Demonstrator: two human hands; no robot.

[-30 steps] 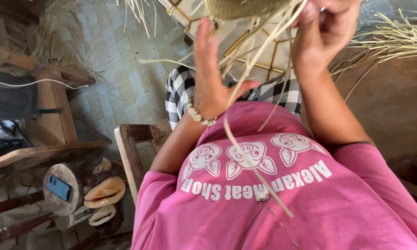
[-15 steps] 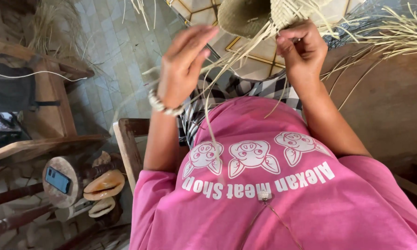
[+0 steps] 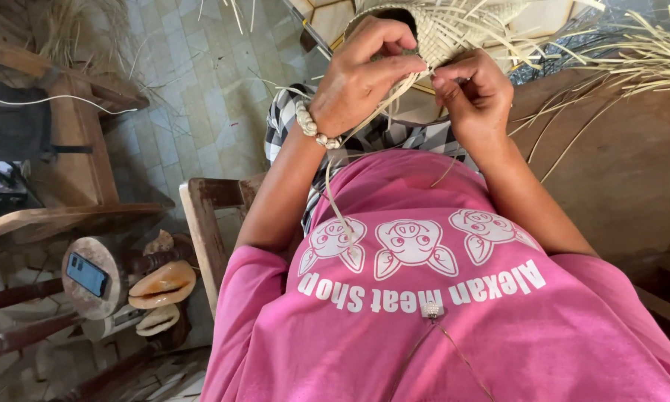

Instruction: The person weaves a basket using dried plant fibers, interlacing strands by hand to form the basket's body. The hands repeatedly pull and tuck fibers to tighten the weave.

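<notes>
A partly woven basket (image 3: 454,30) of pale straw strips sits at the top of the head view, above my lap. My left hand (image 3: 364,74), with a bead bracelet at the wrist, curls over the basket's rim and pinches a long straw strip (image 3: 335,193) that trails down across my pink shirt. My right hand (image 3: 472,93) is closed beside it, pinching thin strips at the basket's lower edge. Both hands touch the weave and nearly meet. Loose straw ends fan out to the right.
I sit on a wooden chair (image 3: 204,223). A round wooden stump (image 3: 89,275) at lower left carries a phone, with sandals (image 3: 160,286) beside it. A wooden bench (image 3: 67,149) stands at left. Loose straw (image 3: 632,52) lies over a brown surface at right. Tiled floor lies below.
My left hand has swung from open and raised to closed on the basket rim. The right hand has dropped slightly and met it. The basket has come lower into view.
</notes>
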